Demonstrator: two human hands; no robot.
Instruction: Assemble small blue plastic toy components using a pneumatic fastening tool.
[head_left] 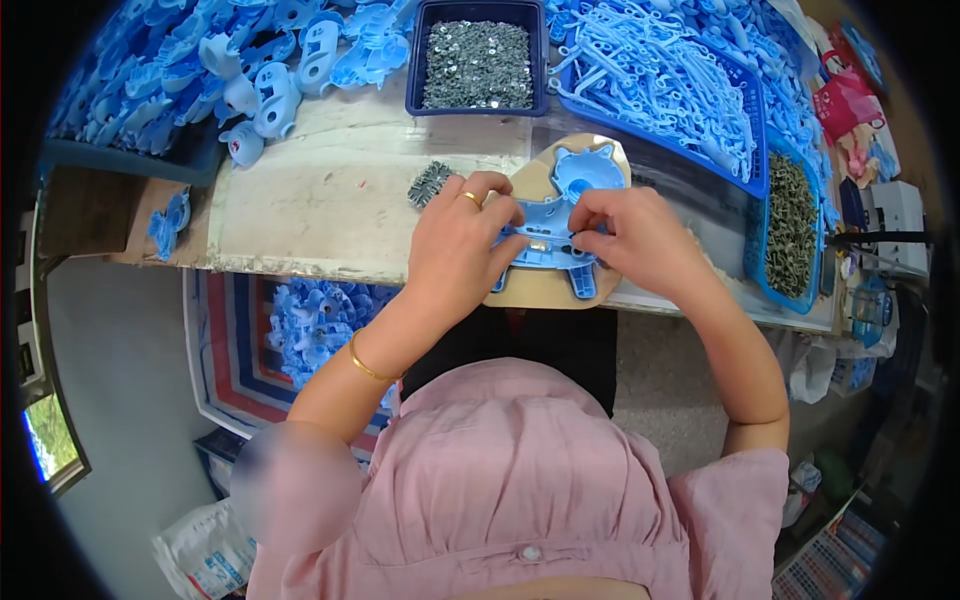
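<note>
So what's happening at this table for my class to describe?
The person's left hand and right hand are both at work on a light blue plastic part lying on a tan board. They touch it from opposite sides. A small pile of metal pieces lies beside the left hand; a dark blue tray of small metal pieces stands farther back.

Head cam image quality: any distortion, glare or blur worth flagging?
Head view: black curved fisheye rim cuts off the corners; head view: bright glints on the small metal pieces in the navy tray; head view: round smeared patch at the pink blouse's left sleeve; head view: left hand, right hand and blue plastic shell look reasonably sharp.
</note>
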